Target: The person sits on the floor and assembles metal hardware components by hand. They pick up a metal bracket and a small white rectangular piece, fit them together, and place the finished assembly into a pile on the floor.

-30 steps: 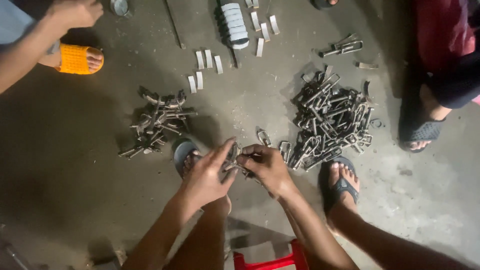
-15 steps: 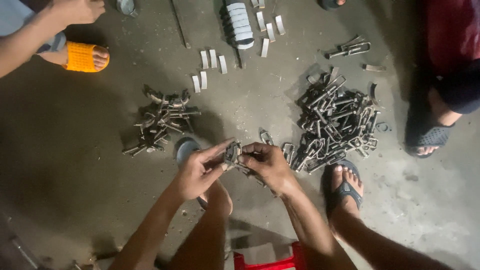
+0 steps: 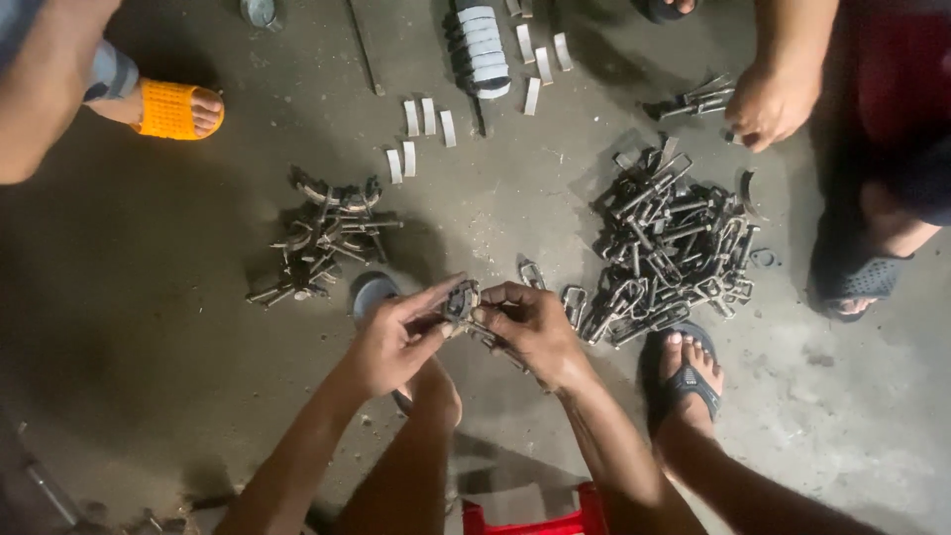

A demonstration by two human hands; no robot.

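Centrally, metal clamp [image 3: 462, 297] pinched between both hands' fingers [image 3: 436, 297].

orange sandal [image 3: 176, 109], grey metal clamps [image 3: 669, 248], red stool [image 3: 535, 520]

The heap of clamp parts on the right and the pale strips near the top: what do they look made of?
Heap of clamp parts: apparently steel, dull grey, with glints on the bent rods. Pale strips: flat, matte, whitish, possibly plated metal; the view leaves it open.

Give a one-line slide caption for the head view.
Left hand and right hand grip a small metal clamp between two piles of metal parts on a concrete floor.
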